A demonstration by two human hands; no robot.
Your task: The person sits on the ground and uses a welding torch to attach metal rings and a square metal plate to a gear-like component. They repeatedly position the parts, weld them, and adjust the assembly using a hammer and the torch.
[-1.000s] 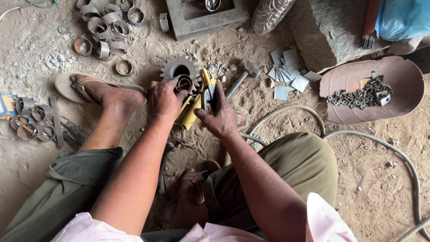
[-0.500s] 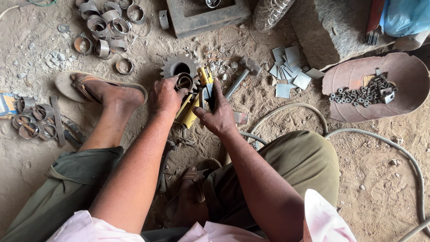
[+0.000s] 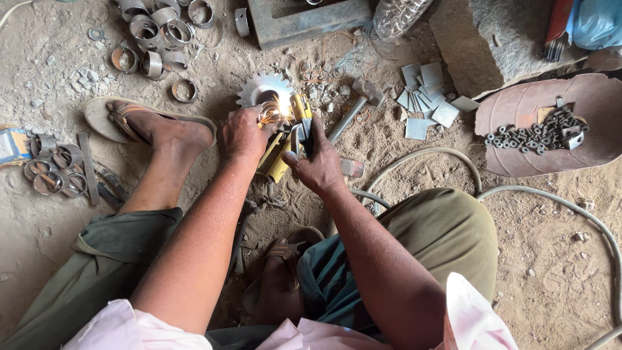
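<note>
Left hand closed around a small metal ring, glowing just beyond its fingertips. Right hand grips a yellow welding holder; a toothed sprocket lies just beyond.

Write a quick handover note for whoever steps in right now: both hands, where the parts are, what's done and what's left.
Left hand: holds the work at the toothed sprocket on the sandy ground.
Right hand: grip closed on the yellow welding holder; a bright arc burns at the sprocket's hub.
Nearby: metal rings upper left, hammer to the right, small plates, a rusty pan of chain pieces.
Done: arc struck at the hub.
Left: the weld is in progress; its extent is hidden by glare.
</note>
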